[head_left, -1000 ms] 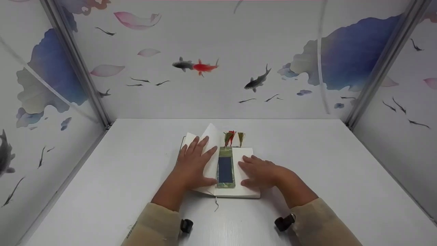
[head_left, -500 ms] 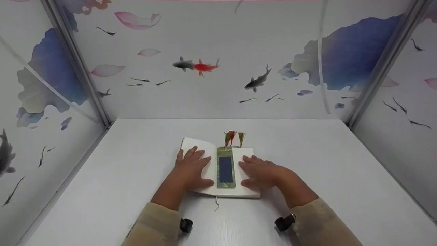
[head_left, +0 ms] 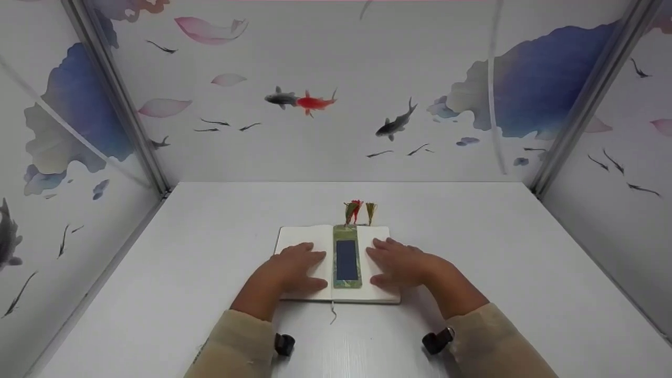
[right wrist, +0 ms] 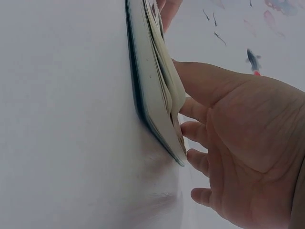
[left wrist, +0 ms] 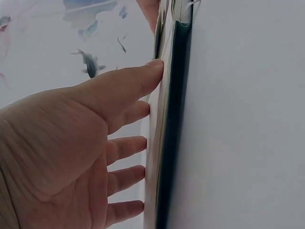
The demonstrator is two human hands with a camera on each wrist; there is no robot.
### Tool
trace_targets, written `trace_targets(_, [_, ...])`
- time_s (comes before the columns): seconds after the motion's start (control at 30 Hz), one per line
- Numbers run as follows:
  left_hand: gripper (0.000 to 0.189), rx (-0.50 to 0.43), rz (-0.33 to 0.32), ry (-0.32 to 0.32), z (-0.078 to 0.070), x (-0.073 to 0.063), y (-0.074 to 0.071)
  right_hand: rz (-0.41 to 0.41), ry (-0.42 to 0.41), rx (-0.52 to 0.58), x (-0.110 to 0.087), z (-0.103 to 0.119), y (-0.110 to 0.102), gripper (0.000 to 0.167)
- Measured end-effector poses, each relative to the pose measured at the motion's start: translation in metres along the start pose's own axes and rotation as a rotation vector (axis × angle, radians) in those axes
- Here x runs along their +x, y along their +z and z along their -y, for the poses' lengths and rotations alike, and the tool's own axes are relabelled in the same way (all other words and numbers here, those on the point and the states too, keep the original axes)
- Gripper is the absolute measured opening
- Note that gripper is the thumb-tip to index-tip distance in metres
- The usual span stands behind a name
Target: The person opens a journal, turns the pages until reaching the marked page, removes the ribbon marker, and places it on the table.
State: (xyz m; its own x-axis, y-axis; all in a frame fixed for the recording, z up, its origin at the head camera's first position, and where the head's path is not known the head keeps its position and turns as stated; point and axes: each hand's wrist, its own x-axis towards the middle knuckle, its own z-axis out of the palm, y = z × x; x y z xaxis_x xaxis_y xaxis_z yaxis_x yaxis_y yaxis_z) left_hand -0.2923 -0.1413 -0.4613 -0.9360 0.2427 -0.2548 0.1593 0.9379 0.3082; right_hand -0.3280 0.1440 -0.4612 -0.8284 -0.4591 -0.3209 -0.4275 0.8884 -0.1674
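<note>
A notebook (head_left: 307, 234) with blank cream pages and a dark cover lies open on the white table. Along its middle, on the right page by the fold, is a green bookmark (head_left: 347, 260) with a dark blue panel. Red and olive tassels (head_left: 371, 211) stick out past the notebook's far edge. My left hand (head_left: 294, 270) presses the left page with spread, fairly straight fingers. On the right page rests my right hand (head_left: 401, 264), fingers extended. Both wrist views show fingertips and thumb touching the pages, the dark cover (left wrist: 175, 119) beneath.
A thin ribbon (head_left: 333, 313) trails from the notebook's near edge onto the white table (head_left: 210, 220). White panels (head_left: 336, 147) printed with fish and petals stand at the back and sides, joined by metal posts (head_left: 118, 94).
Raised pages on the left side have come down flat. My left hand has slid toward the near edge, pressing them down. The right hand stays where it was.
</note>
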Motion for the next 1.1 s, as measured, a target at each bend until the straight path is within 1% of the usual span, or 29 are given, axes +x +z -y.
trace_targets(0.13, [0.075,0.010,0.013,0.007,0.000,0.001,0.002,-0.021,0.004,-0.003,0.001,0.002,0.000,0.078])
trace_targets(0.2, [0.075,0.010,0.023,0.006,0.000,0.001,0.002,-0.045,0.018,0.016,0.003,0.003,0.000,0.074])
trace_targets(0.3, [0.075,0.001,0.029,0.003,-0.001,0.000,0.002,-0.109,0.052,0.051,0.007,0.008,-0.002,0.063])
trace_targets(0.37, [0.075,-0.002,0.031,0.002,-0.002,-0.001,0.001,-0.161,0.078,0.098,0.010,0.012,-0.003,0.058])
trace_targets(0.47, [0.075,-0.002,0.032,0.005,-0.002,-0.002,-0.001,-0.224,0.111,0.159,0.015,0.021,-0.003,0.060])
trace_targets(0.57, [0.075,-0.017,0.033,0.003,-0.002,-0.004,-0.001,-0.258,0.121,0.198,0.021,0.030,-0.002,0.066])
trace_targets(0.67, [0.075,-0.030,0.032,0.005,-0.001,-0.004,-0.001,-0.258,0.097,0.181,0.028,0.037,0.000,0.070])
trace_targets(0.8, [0.073,-0.004,0.036,0.026,0.000,-0.002,0.000,-0.238,0.040,0.122,0.037,0.046,0.004,0.072])
trace_targets(0.97, [0.072,0.016,0.034,0.039,0.001,-0.002,0.000,-0.235,-0.030,0.080,0.041,0.056,0.006,0.066])
trace_targets(1.1, [0.073,0.015,0.032,0.033,0.001,-0.003,-0.001,-0.193,-0.050,0.061,0.041,0.061,0.006,0.062])
